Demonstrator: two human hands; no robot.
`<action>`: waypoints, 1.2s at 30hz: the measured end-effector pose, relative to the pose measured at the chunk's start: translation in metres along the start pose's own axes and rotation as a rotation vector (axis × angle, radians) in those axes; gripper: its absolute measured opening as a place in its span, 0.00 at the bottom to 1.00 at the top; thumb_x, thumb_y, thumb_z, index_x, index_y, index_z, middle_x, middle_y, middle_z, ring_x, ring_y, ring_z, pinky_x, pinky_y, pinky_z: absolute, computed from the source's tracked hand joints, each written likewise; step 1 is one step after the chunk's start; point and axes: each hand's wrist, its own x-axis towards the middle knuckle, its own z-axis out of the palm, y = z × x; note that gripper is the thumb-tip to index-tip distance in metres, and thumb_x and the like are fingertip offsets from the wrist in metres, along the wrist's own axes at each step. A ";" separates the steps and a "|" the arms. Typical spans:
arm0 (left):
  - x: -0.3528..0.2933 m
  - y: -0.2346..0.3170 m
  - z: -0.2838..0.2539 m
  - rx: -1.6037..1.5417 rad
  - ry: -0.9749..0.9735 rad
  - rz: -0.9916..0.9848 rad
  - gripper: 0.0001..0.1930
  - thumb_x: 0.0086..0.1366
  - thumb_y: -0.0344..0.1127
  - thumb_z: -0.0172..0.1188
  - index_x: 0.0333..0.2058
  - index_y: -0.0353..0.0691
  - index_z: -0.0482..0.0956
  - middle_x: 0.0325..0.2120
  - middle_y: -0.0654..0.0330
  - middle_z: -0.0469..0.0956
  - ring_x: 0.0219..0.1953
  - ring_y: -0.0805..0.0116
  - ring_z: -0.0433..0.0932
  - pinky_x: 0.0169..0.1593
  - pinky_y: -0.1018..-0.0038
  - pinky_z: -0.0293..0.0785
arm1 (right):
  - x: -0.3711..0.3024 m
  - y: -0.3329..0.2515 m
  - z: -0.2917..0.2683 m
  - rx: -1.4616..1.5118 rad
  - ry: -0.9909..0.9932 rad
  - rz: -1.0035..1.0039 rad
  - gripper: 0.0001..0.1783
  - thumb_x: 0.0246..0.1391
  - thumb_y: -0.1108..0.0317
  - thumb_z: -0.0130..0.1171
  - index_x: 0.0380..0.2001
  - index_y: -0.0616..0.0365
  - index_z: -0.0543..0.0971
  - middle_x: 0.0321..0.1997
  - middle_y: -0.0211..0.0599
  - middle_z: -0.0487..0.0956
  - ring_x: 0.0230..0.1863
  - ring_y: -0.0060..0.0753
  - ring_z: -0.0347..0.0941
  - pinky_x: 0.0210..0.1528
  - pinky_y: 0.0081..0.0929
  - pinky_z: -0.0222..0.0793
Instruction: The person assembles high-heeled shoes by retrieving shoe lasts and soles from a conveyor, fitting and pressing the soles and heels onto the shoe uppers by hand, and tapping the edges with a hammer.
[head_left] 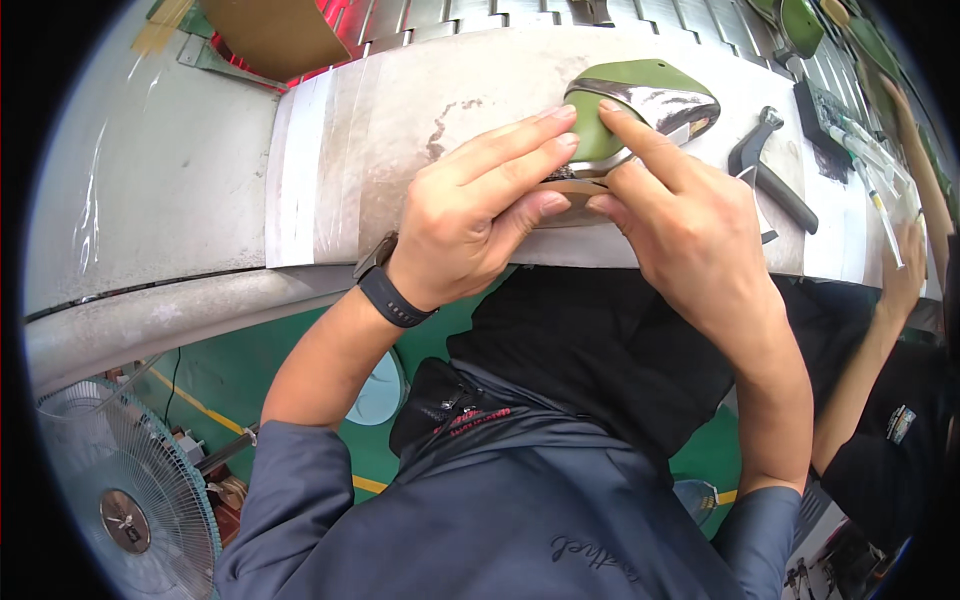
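Observation:
A rounded green housing (640,72) with a shiny chrome band rests on the worktable in front of me. My left hand (470,205) reaches it from the left. Its fingers lie close together on the green surface, with the thumb along the near rim. From the right, my right hand (690,210) presses its index finger on the green top, its thumb at the near edge. Both hands grip the near part of the housing between fingers and thumbs. A brown and dark edge shows between the thumbs; the underside is hidden.
Right of the housing lies a black handle-shaped part (775,185). Beyond it are a black block (822,130) and clear plastic bags (880,180), beside a co-worker's hand (904,265). A slatted metal conveyor (440,18) runs behind. A fan (125,510) stands lower left.

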 end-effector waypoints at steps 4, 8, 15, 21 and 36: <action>0.002 -0.004 0.000 0.061 0.006 0.085 0.19 0.65 0.25 0.69 0.55 0.34 0.83 0.55 0.44 0.83 0.56 0.49 0.84 0.57 0.64 0.81 | -0.001 0.000 0.001 0.045 0.003 0.005 0.11 0.50 0.72 0.73 0.31 0.61 0.79 0.59 0.47 0.83 0.33 0.46 0.82 0.33 0.38 0.78; 0.009 0.003 0.003 0.075 0.068 0.073 0.14 0.63 0.22 0.69 0.48 0.32 0.86 0.49 0.45 0.86 0.52 0.51 0.86 0.55 0.65 0.83 | 0.001 -0.004 -0.007 0.035 -0.036 0.047 0.12 0.49 0.70 0.74 0.30 0.61 0.78 0.58 0.47 0.83 0.30 0.46 0.81 0.31 0.38 0.77; 0.077 0.002 -0.006 0.074 -0.185 -0.244 0.13 0.67 0.38 0.69 0.40 0.31 0.87 0.34 0.50 0.88 0.35 0.64 0.87 0.42 0.71 0.83 | -0.012 0.004 -0.049 -0.506 -0.152 0.137 0.10 0.48 0.73 0.67 0.35 0.60 0.80 0.61 0.47 0.80 0.52 0.46 0.81 0.53 0.40 0.76; 0.146 -0.071 0.070 -0.056 -0.406 -0.039 0.34 0.63 0.56 0.71 0.58 0.33 0.80 0.51 0.45 0.82 0.53 0.57 0.80 0.61 0.66 0.73 | -0.011 -0.014 -0.075 -0.405 -0.056 0.132 0.14 0.48 0.81 0.59 0.39 0.58 0.81 0.52 0.42 0.81 0.47 0.48 0.79 0.47 0.41 0.77; 0.057 -0.046 0.004 -0.693 0.000 -0.119 0.13 0.67 0.34 0.62 0.48 0.34 0.84 0.47 0.56 0.81 0.48 0.66 0.80 0.55 0.70 0.75 | 0.039 -0.039 -0.022 0.380 0.188 0.130 0.25 0.43 0.81 0.74 0.48 0.61 0.85 0.30 0.35 0.78 0.25 0.26 0.73 0.27 0.25 0.70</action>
